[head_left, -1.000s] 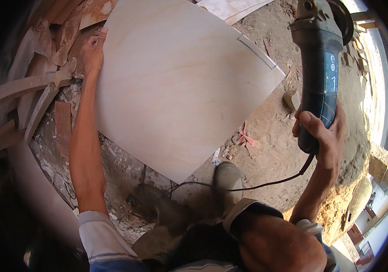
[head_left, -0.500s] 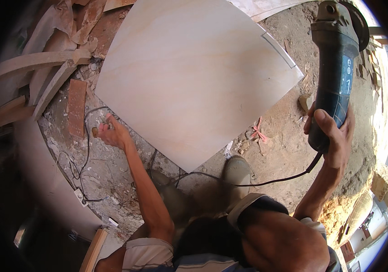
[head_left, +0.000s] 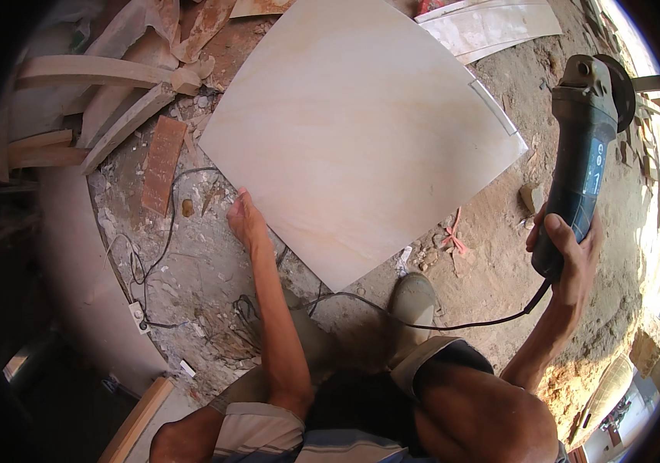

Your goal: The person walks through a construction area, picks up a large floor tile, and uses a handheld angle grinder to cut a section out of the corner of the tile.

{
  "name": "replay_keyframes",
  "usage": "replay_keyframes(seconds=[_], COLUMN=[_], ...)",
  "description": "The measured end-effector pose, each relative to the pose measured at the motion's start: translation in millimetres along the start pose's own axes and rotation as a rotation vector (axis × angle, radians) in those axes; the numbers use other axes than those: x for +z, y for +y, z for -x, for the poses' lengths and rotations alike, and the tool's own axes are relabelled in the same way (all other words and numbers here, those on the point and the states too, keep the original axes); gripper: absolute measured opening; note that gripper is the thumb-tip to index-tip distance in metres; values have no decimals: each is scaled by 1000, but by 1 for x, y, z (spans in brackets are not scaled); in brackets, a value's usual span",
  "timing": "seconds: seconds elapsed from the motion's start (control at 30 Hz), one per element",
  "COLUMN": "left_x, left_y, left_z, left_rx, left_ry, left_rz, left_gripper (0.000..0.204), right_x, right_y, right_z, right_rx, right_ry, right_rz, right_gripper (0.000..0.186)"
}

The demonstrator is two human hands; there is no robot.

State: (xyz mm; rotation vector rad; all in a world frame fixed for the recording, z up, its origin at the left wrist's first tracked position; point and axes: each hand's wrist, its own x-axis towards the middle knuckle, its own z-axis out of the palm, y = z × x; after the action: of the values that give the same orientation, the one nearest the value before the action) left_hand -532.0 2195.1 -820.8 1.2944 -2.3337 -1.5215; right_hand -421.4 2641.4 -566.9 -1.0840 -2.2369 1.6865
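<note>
A large pale marbled tile (head_left: 361,139) lies at a diamond angle on the dusty ground, with a thin marked rectangle along its upper right edge. My left hand (head_left: 246,216) is closed at the tile's lower left edge, its fingertips at that edge. At the right, my right hand (head_left: 573,239) grips the body of a dark blue angle grinder (head_left: 583,162), whose head and dark disc point up, to the right of the tile. The grinder's black cord (head_left: 499,322) droops from its rear and runs across the ground below the tile.
Wooden pieces (head_left: 98,73) are heaped at upper left, beside a reddish board (head_left: 164,162). A white socket strip (head_left: 138,316) lies lower left. Pale offcuts (head_left: 484,27) sit behind the tile, a stone (head_left: 530,197) and pink string (head_left: 457,235) right of it. My boot (head_left: 413,297) is below it.
My left hand left the tile's upper left side, passed low over the ground, and is now back on the lower left edge. The grinder and tile appear shifted right and the grinder lower in view.
</note>
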Motion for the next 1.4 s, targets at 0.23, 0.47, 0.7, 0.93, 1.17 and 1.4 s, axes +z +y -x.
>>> replay_keyframes(seconds=[0.23, 0.47, 0.7, 0.93, 1.17, 1.4], left_x=[4, 5, 40, 60, 43, 61], left_y=[20, 43, 73, 107, 76, 88], left_z=[13, -1, -90, -142, -126, -98], left_rx=[-219, 132, 378, 467, 491, 432], left_ry=[-136, 23, -59, 86, -193, -182], left_rz=[308, 95, 44, -244, 78, 56], left_gripper=[63, 69, 65, 77, 61, 56], right_x=[-7, -2, -10, -5, 7, 16], right_y=[-1, -7, 9, 44, 83, 87], right_z=[8, 23, 47, 61, 49, 27], right_rx=[20, -13, 45, -24, -22, 33], right_ry=[32, 18, -61, -228, -423, -490], right_rz=[23, 24, -19, 35, 144, 178], right_gripper=[84, 73, 75, 74, 75, 77])
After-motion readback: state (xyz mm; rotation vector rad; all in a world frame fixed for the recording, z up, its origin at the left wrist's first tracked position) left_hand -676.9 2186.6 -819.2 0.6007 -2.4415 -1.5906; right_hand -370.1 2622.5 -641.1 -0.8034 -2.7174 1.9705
